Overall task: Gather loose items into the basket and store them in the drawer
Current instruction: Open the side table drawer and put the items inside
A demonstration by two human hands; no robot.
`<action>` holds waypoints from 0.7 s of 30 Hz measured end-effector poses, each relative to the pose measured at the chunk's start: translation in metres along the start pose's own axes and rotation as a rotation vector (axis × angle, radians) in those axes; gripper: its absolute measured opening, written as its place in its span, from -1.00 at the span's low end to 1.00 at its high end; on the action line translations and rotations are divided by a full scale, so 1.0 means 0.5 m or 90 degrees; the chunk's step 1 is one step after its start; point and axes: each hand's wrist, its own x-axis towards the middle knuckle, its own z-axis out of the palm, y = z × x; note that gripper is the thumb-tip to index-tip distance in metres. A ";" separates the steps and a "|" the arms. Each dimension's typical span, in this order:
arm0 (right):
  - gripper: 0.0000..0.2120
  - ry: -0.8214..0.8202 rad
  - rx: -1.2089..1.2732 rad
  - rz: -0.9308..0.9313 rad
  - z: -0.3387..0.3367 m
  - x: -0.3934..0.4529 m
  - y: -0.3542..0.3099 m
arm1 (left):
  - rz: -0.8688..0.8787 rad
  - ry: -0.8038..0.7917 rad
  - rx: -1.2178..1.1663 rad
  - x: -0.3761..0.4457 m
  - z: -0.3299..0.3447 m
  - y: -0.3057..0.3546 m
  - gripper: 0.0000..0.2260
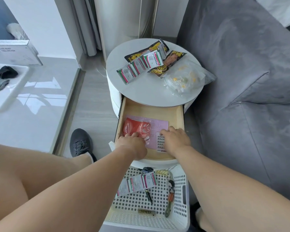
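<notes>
Far left: white box w/ printed lettering stood on pale glossy floor; beside it a white tray held a black cloth and a grey-green cloth.
Left-centre: grey shoe on floor, just left of the drawer.
Centre: round white side table carried 1 strip of green-pink sachets, 2 black-orange snack packs partly under and beside the strip, and 1 clear bag of yellow-white pieces at the table's right edge.
Below tabletop: wooden drawer was pulled open. Inside lay a pink sheet, a red pouch over its left part, and a blister pack on its right part.
Left hand reached into the drawer, fingers down on the red pouch; whether they pinched it or only pressed, cannot tell.
Right hand lay palm down, fingers spread and fairly straight, on the pink sheet at the blister pack; gripping nothing visible.
Bottom centre: white perforated basket sat on floor in front of the drawer, between the forearms. Contents: 1 sachet strip, 1 black pen, keys w/ orange tag, 1 small gold item, pill strip near far rim.
Right: grey sofa next to table.
</notes>
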 end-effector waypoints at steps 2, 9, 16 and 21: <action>-0.58 0.008 -0.010 0.005 -0.002 -0.006 0.015 | -0.028 0.022 0.000 -0.004 0.001 0.006 -0.46; -0.63 -0.007 -0.020 0.011 -0.005 -0.004 0.010 | -0.087 0.051 0.022 -0.010 0.000 0.017 -0.55; -0.64 -0.035 -0.049 -0.004 0.011 0.009 0.011 | -0.022 0.147 0.038 -0.005 0.015 0.002 -0.54; -0.70 -0.036 -0.021 -0.044 -0.003 -0.010 0.029 | -0.023 0.037 0.027 0.006 0.010 -0.001 -0.41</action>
